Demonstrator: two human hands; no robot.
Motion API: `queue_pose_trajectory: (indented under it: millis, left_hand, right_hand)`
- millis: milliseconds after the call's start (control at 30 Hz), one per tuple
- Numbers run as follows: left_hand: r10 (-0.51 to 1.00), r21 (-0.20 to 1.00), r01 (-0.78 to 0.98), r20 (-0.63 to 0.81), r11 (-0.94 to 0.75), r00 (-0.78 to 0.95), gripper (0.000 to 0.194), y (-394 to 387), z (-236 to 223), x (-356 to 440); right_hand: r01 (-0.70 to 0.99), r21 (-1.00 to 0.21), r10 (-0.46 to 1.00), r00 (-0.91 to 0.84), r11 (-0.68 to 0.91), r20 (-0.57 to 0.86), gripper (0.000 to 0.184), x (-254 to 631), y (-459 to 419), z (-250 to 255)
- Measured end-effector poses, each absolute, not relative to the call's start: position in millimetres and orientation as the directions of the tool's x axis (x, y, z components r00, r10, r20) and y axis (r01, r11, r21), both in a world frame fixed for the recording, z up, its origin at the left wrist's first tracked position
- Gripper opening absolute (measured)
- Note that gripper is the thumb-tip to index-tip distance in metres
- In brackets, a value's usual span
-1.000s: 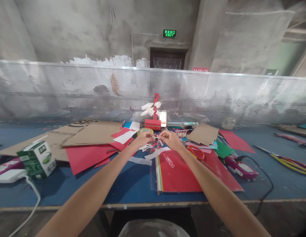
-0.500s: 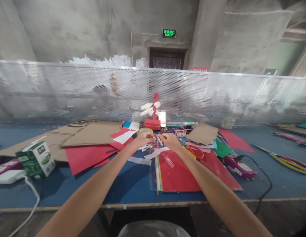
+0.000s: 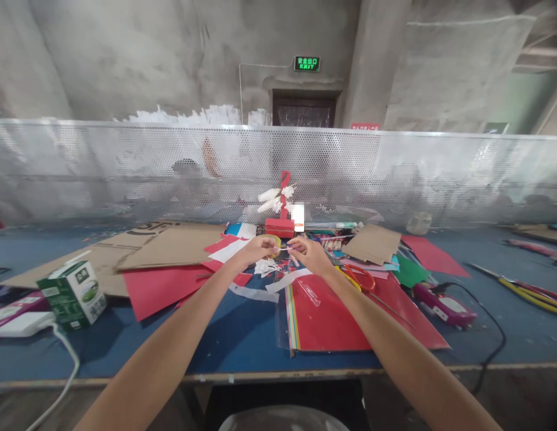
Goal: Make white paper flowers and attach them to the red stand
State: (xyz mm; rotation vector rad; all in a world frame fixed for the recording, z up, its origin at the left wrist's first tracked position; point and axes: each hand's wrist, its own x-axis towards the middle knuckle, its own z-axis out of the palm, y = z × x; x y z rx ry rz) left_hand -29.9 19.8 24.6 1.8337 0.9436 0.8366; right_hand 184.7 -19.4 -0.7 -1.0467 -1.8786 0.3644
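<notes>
Thin white piece (image 3: 285,249): between our two hands, over the middle of the worktop (image 3: 242,341), 12 o'clock from us. Left hand (image 3: 260,249) pinches one end, fingers closed; right hand (image 3: 308,254) pinches the other. A pale stubby piece (image 3: 294,261) shows just below the right fingers; we cannot tell if it is gripped.

Clock taken from our hands. 12: red box (image 3: 279,228), with a red upright (image 3: 284,211) bearing white flowers (image 3: 269,195); lit phone (image 3: 299,219) just beside. 7: white scraps (image 3: 266,267), near. 6: pale strip (image 3: 290,279), partly over a sleeve of red sheets (image 3: 336,323) that spreads toward 5. 4: scissors (image 3: 365,279), red-orange handles. 9: flat cardboard (image 3: 170,246). 8: green-and-white carton (image 3: 74,294), upright, well apart from us.
</notes>
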Motion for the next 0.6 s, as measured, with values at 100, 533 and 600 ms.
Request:
queue_pose_trajectory:
  millis: [100,533,600]
  left_hand:
    - [0.844,0.903,0.258,0.176,-0.343,0.507,0.022,16.5,25.3,-27.5]
    - [0.832,0.88,0.332,0.116,-0.339,0.543,0.019,19.2,23.2,-33.2]
    - [0.833,0.87,0.352,0.113,-0.346,0.541,0.016,21.9,21.4,-35.0]
  right_hand:
    - [0.504,-0.622,0.787,-0.228,0.599,0.573,0.017,185.3,-18.8,-1.6]
    - [0.629,-0.422,0.733,-0.383,0.653,0.563,0.032,185.6,-23.4,-0.8]
    - [0.632,-0.414,0.737,-0.415,0.655,0.533,0.033,185.7,-22.3,-1.8]
